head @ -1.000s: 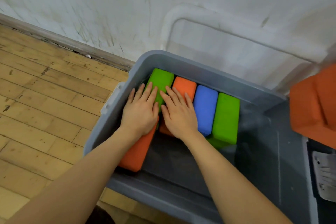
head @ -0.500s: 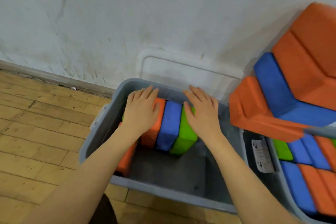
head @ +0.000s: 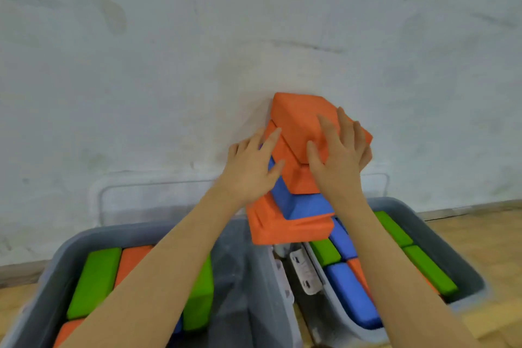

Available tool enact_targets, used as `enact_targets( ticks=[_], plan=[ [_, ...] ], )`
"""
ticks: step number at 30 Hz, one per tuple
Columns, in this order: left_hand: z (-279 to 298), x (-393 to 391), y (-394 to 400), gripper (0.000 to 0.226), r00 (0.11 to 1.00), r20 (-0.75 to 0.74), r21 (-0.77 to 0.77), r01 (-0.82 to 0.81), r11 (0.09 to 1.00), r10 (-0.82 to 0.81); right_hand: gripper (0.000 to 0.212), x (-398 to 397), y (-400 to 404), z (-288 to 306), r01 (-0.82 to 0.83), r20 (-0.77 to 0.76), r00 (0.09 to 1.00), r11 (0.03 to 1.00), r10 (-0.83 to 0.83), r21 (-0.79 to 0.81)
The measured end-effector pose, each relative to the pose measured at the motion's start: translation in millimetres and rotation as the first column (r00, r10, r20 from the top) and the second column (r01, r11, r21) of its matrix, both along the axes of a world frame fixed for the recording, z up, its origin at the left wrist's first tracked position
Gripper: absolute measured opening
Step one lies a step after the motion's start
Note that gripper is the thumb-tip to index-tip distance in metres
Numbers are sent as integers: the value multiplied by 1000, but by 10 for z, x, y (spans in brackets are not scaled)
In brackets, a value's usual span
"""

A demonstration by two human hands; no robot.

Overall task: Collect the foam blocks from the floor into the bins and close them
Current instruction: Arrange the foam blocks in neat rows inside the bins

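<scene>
From the head camera, you reach for a leaning stack of foam blocks point(head: 293, 203) piled against the white wall point(head: 169, 65), above the gap between two grey plastic bins. Your right hand point(head: 336, 158) curls over the near corner of the top orange block point(head: 302, 118), fingers spread across its matte, slightly grainy face; your left hand point(head: 251, 167) lies flat, fingers straight, against the stack's left side at the second orange block point(head: 291, 169) and the blue block point(head: 299, 206) under it. The blocks look light, soft and grippy, so take each by its long opposite faces. The left bin point(head: 240, 251) and right bin point(head: 463, 274) already hold green, orange and blue bricks; clear lids point(head: 147, 189) lean behind them.
</scene>
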State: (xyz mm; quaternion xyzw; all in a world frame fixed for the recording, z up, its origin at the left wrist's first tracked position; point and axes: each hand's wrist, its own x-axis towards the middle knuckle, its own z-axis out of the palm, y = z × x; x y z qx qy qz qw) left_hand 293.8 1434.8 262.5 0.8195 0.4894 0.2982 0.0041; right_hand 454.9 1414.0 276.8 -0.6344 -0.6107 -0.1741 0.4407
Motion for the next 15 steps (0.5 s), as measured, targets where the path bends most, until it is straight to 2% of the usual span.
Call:
enact_targets(
  ticks=[3, 6, 9, 11, 13, 15],
  plan=[
    [38, 321, 117, 73, 999, -28, -10, 31, 999, -31, 57, 365, 144, -97, 63, 5, 998, 977, -64, -206],
    [18, 538, 276, 80, 996, -49, -17, 77, 997, -77, 64, 579, 208, -176, -1, -13, 1000, 963, -3, -270],
    [-7, 663, 382, 80, 995, -37, 15, 91, 996, -90, 61, 681, 278, -225, -64, -29, 998, 971, 59, -232],
    [-26, 722, 399, 76, 995, -23, 50, 94, 994, -93, 56, 736, 321, -286, -118, -21, 993, 982, 116, -147],
    [-41, 756, 397, 74, 994, 46, 31, 98, 995, -99, 47, 778, 357, -343, -174, -42, 984, 984, 172, -41],
    [-53, 764, 389, 72, 981, 159, -18, 117, 993, -113, 36, 769, 371, -341, -218, -125, 967, 975, 222, 45]
  ],
)
